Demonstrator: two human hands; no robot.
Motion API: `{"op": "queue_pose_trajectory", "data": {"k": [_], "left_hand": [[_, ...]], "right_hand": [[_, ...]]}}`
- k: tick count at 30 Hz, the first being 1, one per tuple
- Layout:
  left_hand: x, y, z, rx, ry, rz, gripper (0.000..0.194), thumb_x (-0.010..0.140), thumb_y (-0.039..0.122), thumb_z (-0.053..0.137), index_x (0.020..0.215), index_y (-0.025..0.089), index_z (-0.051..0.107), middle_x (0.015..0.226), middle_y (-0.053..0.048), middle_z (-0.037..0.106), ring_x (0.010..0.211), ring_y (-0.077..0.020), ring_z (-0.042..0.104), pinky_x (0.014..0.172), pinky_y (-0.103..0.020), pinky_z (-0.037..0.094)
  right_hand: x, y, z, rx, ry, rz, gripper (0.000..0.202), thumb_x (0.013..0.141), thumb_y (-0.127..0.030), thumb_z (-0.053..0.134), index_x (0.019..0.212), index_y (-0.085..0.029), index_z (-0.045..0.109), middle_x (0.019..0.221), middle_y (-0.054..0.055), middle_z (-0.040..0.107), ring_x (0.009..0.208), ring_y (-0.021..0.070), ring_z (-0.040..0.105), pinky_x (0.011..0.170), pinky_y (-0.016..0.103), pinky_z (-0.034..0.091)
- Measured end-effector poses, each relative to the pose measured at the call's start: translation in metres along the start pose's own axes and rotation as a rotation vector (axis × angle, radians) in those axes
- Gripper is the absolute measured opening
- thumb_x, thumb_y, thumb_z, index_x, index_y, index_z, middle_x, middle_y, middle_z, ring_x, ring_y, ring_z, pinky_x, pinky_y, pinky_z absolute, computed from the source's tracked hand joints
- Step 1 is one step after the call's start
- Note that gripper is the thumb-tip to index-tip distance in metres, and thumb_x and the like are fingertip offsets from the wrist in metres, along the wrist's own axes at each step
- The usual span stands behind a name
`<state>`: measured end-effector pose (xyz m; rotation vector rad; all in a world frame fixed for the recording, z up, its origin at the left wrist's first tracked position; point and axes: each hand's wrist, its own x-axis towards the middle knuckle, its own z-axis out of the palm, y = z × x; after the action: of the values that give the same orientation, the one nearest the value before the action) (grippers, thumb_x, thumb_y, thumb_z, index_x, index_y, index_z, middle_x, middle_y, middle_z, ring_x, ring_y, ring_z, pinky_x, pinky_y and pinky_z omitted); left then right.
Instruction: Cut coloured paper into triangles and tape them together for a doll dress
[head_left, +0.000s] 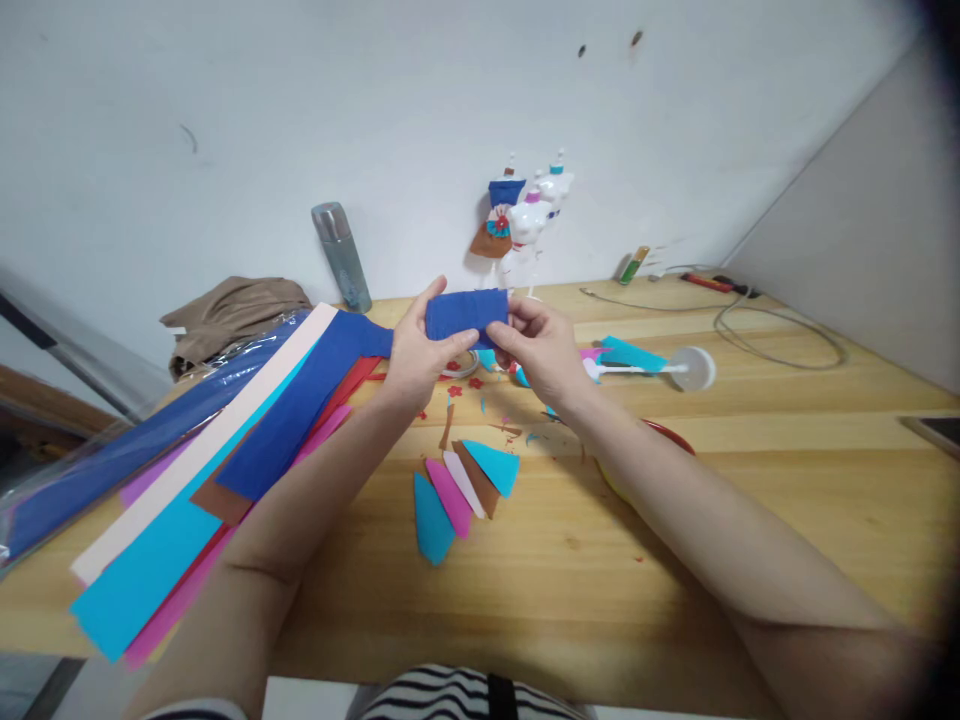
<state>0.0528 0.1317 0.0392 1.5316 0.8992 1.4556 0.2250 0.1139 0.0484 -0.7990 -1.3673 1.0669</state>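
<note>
A folded dark blue strip of crepe paper (466, 312) is stretched between my two hands above the table. My left hand (417, 352) grips its left end, with the thumb on the front. The fingers and thumb of my right hand (544, 345) pinch its lower right side. From behind my left hand, a blue length runs left onto a pile of coloured paper strips (277, 400). Below my hands lie several cut pointed pieces: a teal piece (433, 520), a magenta piece (444, 490), a pale pink piece (463, 482), a brown piece (477, 482) and a bright blue piece (491, 465).
Small mannequins (529, 222) stand by the wall, one dressed in blue and brown. A white stand (691, 369) lies on its side. Around are a flask (342, 257), brown cloth (234, 310), a cable (780, 360) and paper scraps (455, 391). My right forearm partly covers a yellow item (615, 480).
</note>
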Motion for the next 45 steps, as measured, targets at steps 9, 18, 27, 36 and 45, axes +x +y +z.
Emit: {"op": "queue_pose_trajectory", "data": {"k": [9,18,27,36,45], "left_hand": [[0.006,-0.002,-0.005,0.189,-0.014,0.188,0.09,0.068,0.045,0.096,0.147,0.019,0.062,0.161,-0.016,0.06,0.16,-0.0384,0.042,0.132,-0.048,0.035],[-0.001,0.005,0.002,-0.17,-0.08,-0.1,0.081,0.064,0.046,0.099,0.133,0.019,0.066,0.082,-0.001,0.074,0.073,-0.0188,0.072,0.07,-0.03,0.057],[0.002,0.015,-0.002,-0.233,-0.053,-0.177,0.042,0.072,0.038,0.093,0.1,0.018,0.069,0.072,0.0,0.074,0.065,-0.014,0.073,0.064,-0.024,0.055],[0.003,0.02,-0.005,-0.193,0.0,-0.208,0.033,0.073,0.035,0.093,0.089,0.017,0.07,0.073,-0.002,0.076,0.062,-0.0152,0.074,0.059,-0.023,0.054],[0.005,0.02,-0.009,-0.036,-0.151,-0.21,0.035,0.072,0.038,0.091,0.093,0.015,0.076,0.069,-0.005,0.077,0.061,-0.0181,0.073,0.061,-0.027,0.057]], "right_hand": [[0.0,-0.003,0.003,0.036,-0.092,0.065,0.043,0.058,-0.039,0.095,0.083,-0.025,0.063,0.068,-0.004,0.061,0.061,0.0143,0.055,0.057,0.03,0.047],[0.003,0.006,-0.001,0.04,0.007,0.05,0.038,0.06,-0.039,0.091,0.076,-0.023,0.061,0.058,-0.006,0.056,0.049,0.0099,0.045,0.05,0.028,0.037],[0.007,-0.001,-0.012,-0.003,0.032,0.045,0.035,0.064,-0.04,0.091,0.073,-0.024,0.061,0.056,-0.004,0.058,0.047,0.011,0.05,0.046,0.028,0.042],[0.016,0.006,-0.025,-0.016,0.106,0.043,0.032,0.066,-0.038,0.093,0.07,-0.025,0.063,0.061,-0.002,0.065,0.047,0.0113,0.052,0.046,0.028,0.046],[0.012,0.002,-0.019,0.076,-0.036,0.149,0.056,0.053,-0.047,0.099,0.1,-0.026,0.075,0.099,0.003,0.082,0.086,0.0229,0.074,0.068,0.033,0.061]]}}
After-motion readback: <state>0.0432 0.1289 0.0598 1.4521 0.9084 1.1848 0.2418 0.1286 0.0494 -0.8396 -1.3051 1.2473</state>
